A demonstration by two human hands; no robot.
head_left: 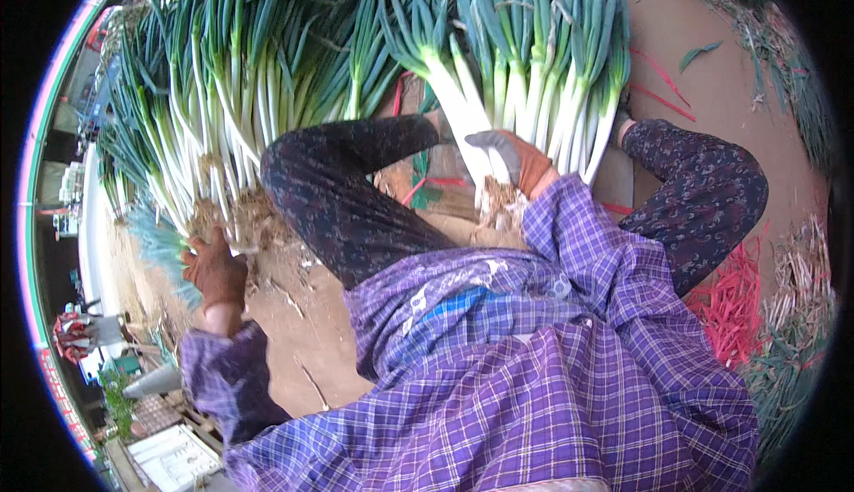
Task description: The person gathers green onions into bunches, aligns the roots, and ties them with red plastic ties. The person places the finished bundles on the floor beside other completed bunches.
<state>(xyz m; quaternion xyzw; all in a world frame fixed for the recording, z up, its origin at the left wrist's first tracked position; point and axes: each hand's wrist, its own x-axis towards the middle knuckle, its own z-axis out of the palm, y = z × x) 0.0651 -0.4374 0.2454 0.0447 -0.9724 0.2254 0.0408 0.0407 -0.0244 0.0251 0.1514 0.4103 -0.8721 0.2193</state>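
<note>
My right hand (523, 161), in a brown and grey glove, is closed around the white lower stems of several green onions (467, 127). Their rooty ends (503, 203) stick out below the hand, toward my lap. More green onions (569, 74) lie side by side between my legs, leaves pointing away from me. Off to the left, my brown-gloved left hand (216, 270) has its fingers curled at the root end of a stalk at the edge of a large pile of green onions (240, 92). Its grip is partly hidden.
Dirt-covered roots (253, 218) edge the left pile beside my knee. Red plastic strips (729, 310) lie in a heap at right, near loose leaves and stalks (796, 287). A white board (173, 458) and a potted plant (116, 399) are at lower left.
</note>
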